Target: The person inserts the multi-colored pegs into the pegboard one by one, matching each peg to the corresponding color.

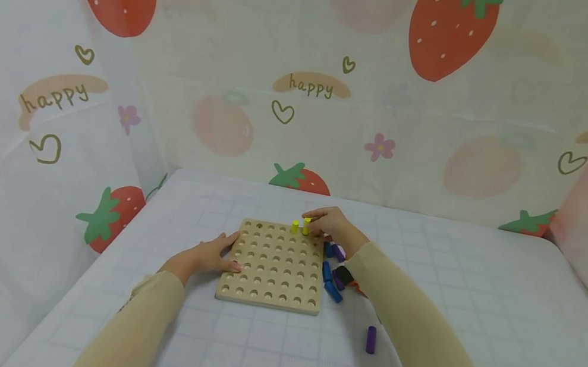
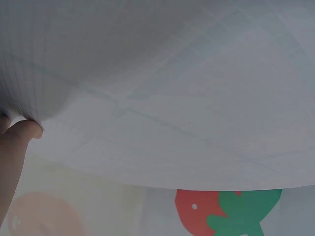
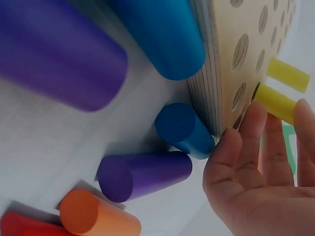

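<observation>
A wooden pegboard (image 1: 274, 265) with rows of round holes lies on the table. My left hand (image 1: 205, 256) rests against its left edge, thumb and fingers spread apart; only part of that hand (image 2: 17, 147) shows in the left wrist view. At the far right corner, my right hand (image 1: 333, 226) pinches the upper part of a yellow peg (image 3: 276, 102). This peg stands in the back row, its lower end at a hole. Beside it, another yellow peg (image 1: 295, 227) stands upright in the same row.
Blue pegs (image 1: 333, 291), purple pegs (image 3: 145, 176), an orange peg (image 3: 98, 216) and a red peg (image 3: 29, 225) lie along the board's right side, partly under the right arm. A single purple peg (image 1: 371, 340) lies nearer the front. Printed cloth (image 1: 299, 136) hangs behind the table.
</observation>
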Tool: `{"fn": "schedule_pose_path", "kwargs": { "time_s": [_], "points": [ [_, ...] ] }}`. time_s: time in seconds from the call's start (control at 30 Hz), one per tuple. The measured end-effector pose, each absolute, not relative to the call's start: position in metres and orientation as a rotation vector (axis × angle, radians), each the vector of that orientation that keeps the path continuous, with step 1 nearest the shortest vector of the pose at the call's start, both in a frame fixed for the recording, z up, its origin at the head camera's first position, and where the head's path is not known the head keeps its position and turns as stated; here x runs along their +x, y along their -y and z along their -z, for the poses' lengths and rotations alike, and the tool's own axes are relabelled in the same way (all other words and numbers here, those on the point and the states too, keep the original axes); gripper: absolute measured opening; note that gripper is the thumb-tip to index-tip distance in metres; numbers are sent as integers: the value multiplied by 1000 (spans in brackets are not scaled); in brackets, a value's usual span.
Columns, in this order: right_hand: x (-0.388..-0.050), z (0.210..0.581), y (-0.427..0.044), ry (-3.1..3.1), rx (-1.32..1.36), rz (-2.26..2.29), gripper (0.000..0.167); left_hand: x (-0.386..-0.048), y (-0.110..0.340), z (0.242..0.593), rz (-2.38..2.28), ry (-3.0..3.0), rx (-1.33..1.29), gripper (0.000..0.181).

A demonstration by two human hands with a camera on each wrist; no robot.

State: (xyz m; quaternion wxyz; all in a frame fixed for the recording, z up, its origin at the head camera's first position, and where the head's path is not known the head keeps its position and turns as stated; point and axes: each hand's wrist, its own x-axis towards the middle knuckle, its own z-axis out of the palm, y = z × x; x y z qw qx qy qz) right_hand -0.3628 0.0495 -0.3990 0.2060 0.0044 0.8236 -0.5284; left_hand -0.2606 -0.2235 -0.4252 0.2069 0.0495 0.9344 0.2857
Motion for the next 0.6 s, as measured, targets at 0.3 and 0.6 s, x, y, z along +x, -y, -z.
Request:
{"fn": "schedule_pose_path", "kwargs": {
  "time_s": [0.3,0.6],
  "points": [
    [-358,397,-50,-2318,35,1435,37,-262,225,430,-807,-2604,158,94],
    [-359,391,-61,-2301,-33,1423,45,-261,225,428,-805,-2614,166,94]
  ]
}}
